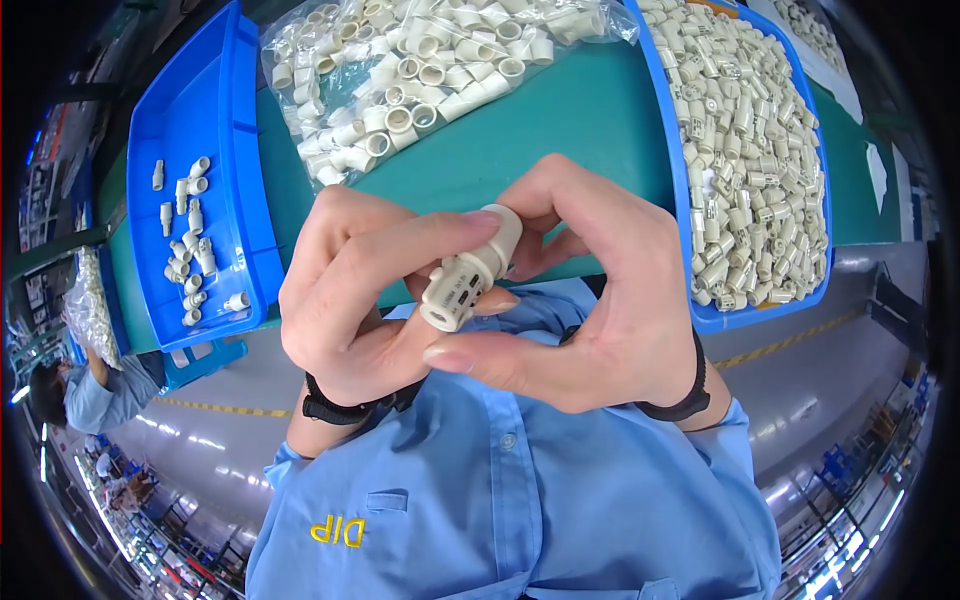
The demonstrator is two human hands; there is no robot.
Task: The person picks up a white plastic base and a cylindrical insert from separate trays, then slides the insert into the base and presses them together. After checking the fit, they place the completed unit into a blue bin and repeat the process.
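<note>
Between my two hands is a small off-white plastic housing [458, 296], tilted, with dark print and small slots on its lower part. A wider round sleeve [508, 238] sits at its upper end. My left hand [350, 290] is closed around it, thumb and fingers pressing both parts from the left. My right hand [620, 280] curls in from the other side, its index finger behind the sleeve and its thumb near the housing's lower end. Part of the right fingers is hidden behind the piece, so their exact contact cannot be seen.
A blue tray [238, 130] at left holds several loose white housings [195, 215]. Ahead on the green tabletop [590, 120] lies a clear bag of white sleeves [400, 120]. At right, a blue bin [690, 285] is heaped with small white housings [745, 150]. Another person [110, 395] works far left.
</note>
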